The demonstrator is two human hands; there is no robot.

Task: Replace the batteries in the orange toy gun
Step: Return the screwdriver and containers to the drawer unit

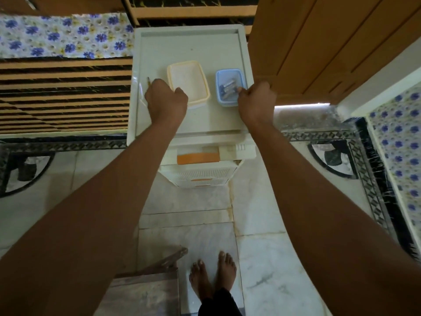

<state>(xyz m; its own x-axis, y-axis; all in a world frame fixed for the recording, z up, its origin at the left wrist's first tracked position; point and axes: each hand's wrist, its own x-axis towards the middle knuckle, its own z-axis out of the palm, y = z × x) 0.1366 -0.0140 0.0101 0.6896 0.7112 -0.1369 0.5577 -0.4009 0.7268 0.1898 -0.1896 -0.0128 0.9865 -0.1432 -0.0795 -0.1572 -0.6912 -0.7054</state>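
Left hand (166, 99) fingers curl round a thin tool (148, 82), likely for the battery cover, with the cream box (196, 96) just beside them. Right hand (256, 99) fingers dip among the batteries (227, 88) in the blue box (222, 102), but I cannot tell if they grip one. No toy gun is visible.

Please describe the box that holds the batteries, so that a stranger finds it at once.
Look at the white cabinet top. Two boxes stand on it; the battery box is the right one, smaller and blue, unlike the cream box.
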